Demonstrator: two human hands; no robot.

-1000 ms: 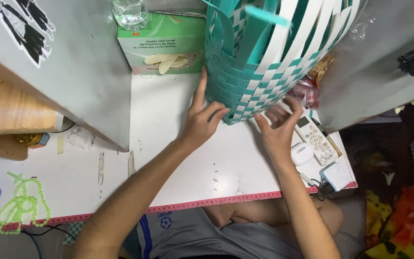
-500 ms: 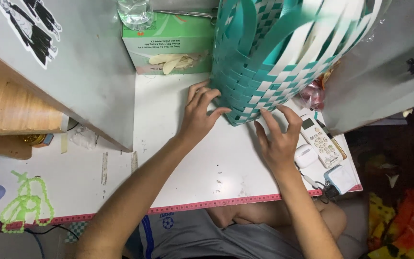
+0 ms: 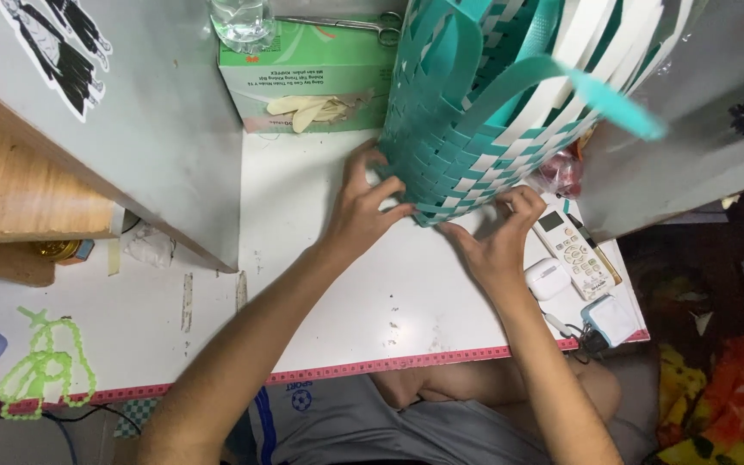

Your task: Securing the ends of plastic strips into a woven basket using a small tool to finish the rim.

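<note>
Both hands on woven basket (image 3: 484,112) | left hand (image 3: 368,202) fingers spread, pressing its wall | right hand (image 3: 497,237) pinching bottom strip at fingertips | keep weave taut, steady.

Bare forearms, grey shirt (image 3: 441,430), blue shorts (image 3: 282,405) with perhaps white stripes

We have one view only, from a camera worn on the head, looking almost straight down from close above onto the white surface (image 3: 346,293). Its near edge, lined with a red measuring tape (image 3: 389,370), runs along the bottom; our forearms and lap fill the lower frame.
</note>
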